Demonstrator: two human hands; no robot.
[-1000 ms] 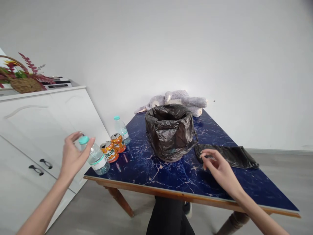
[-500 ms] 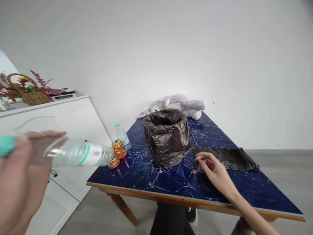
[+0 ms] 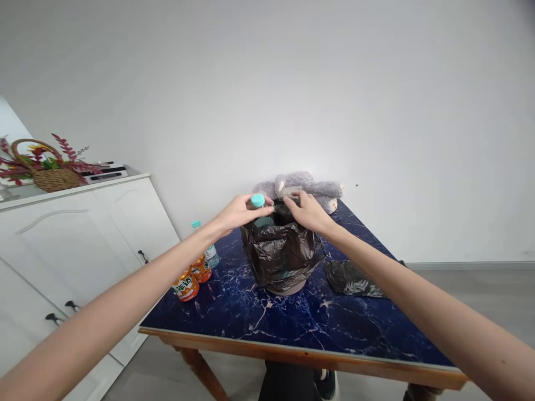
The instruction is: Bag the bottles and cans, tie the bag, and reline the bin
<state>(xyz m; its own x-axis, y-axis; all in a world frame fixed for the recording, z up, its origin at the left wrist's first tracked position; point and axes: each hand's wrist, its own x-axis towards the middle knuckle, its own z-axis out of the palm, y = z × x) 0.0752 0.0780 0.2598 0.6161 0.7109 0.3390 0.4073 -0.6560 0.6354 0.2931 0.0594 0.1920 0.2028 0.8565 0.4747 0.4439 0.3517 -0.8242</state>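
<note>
My left hand [image 3: 240, 211] is closed on a water bottle with a teal cap [image 3: 258, 200], held upright over the mouth of a small bin lined with a black bag [image 3: 280, 253]. The bottle's lower part is hidden inside the bag. My right hand [image 3: 307, 210] pinches the far right rim of the bag, close to the left hand. The bin stands mid-table on the dark blue marbled table [image 3: 301, 317].
Two orange cans [image 3: 186, 285] and another water bottle [image 3: 210, 253] stand near the table's left edge. A loose black bag [image 3: 349, 278] lies right of the bin. A grey plush toy [image 3: 305, 186] lies at the far end. A white cabinet [image 3: 62, 234] with a flower basket [image 3: 52, 175] stands left.
My left hand lifted the bottle from the table's left corner, swung it close past the camera and brought it over the bin. My right hand rose from the table to the bag's rim.
</note>
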